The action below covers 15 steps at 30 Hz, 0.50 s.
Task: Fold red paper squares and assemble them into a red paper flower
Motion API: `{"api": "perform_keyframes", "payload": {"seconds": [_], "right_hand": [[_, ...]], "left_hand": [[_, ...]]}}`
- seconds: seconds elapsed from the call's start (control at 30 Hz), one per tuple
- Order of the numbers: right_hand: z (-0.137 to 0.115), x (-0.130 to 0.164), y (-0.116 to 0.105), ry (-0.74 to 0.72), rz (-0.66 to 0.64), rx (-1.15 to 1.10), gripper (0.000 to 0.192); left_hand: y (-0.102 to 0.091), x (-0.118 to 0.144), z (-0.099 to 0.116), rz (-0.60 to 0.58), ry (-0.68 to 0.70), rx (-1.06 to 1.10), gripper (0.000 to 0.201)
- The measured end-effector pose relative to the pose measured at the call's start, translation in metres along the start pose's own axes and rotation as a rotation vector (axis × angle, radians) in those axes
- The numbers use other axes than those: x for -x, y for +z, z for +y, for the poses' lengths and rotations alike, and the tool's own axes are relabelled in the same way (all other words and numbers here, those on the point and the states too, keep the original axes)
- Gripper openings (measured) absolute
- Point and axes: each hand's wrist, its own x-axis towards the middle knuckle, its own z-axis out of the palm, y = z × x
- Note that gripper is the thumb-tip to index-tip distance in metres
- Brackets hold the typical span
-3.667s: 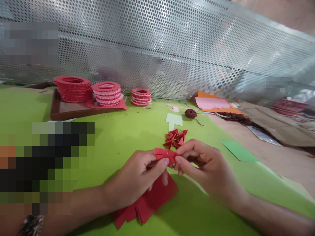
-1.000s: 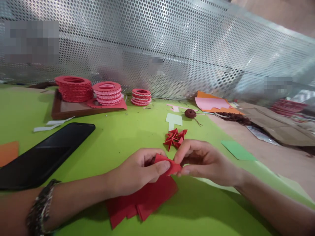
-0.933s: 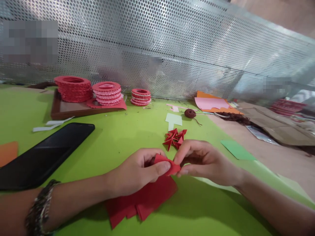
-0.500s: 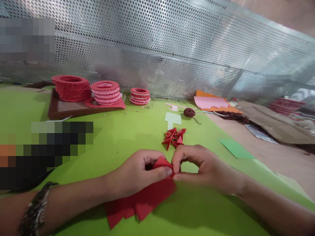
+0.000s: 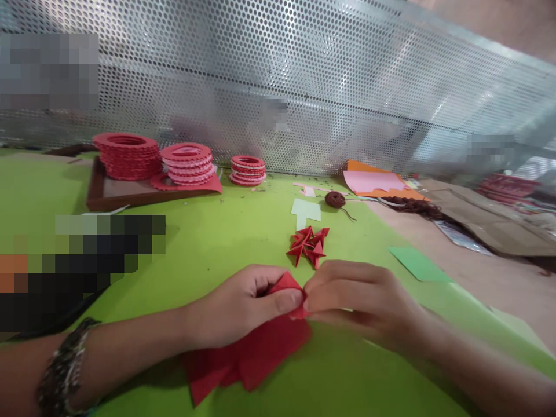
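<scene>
My left hand (image 5: pixel 256 304) pinches a small folded piece of red paper (image 5: pixel 288 282) between thumb and fingers. Against that paper's right edge, my right hand (image 5: pixel 356 295) is closed, its fingertips pressed together; the exact fold between them is hidden. Beneath both hands, loose red paper sheets (image 5: pixel 256 359) lie overlapping on the green table surface (image 5: pixel 208 243). Just beyond my fingers sits a cluster of pointed, folded red paper stars (image 5: pixel 307 245).
Stacks of red and pink paper rings (image 5: pixel 125 156) stand at the back left, some on a brown tray (image 5: pixel 93 191). A ball of brown yarn (image 5: pixel 335 200), a green paper (image 5: pixel 419 264) and cardboard (image 5: pixel 473 214) lie to the right. A perforated metal panel (image 5: pixel 278 75) rises behind.
My right hand has turned, bringing its back and fingers over the paper's right edge. The left hand keeps its pinch, and the red paper's tip has shifted slightly.
</scene>
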Motion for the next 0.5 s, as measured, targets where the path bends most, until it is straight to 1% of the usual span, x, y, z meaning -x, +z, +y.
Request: {"api": "perform_keyframes", "payload": {"seconds": [0.17, 0.23, 0.3, 0.37, 0.4, 0.5], "right_hand": [[-0.0004, 0.003, -0.0019, -0.14, -0.035, 0.195, 0.018], [-0.0009, 0.0039, -0.0021, -0.164, -0.04, 0.279, 0.018], [-0.0016, 0.0039, -0.0018, -0.159, -0.015, 0.303, 0.016], [-0.0026, 0.0028, -0.0007, -0.109, 0.042, 0.256, 0.012], [-0.0032, 0.0019, 0.0003, -0.062, 0.072, 0.211, 0.01], [-0.004, -0.0013, 0.0049, 0.142, 0.164, 0.064, 0.01]], "left_hand": [[-0.0008, 0.0001, 0.0002, -0.052, 0.004, -0.045, 0.025], [-0.0004, -0.0001, 0.0002, -0.063, 0.013, -0.056, 0.025], [0.0002, -0.0001, 0.0001, -0.049, 0.024, -0.064, 0.028], [0.0008, 0.0003, -0.0001, -0.031, 0.043, -0.077, 0.031], [0.0011, 0.0006, -0.0002, -0.024, 0.048, -0.085, 0.031], [0.0021, 0.0019, -0.0008, -0.024, 0.044, -0.099, 0.03]]}}
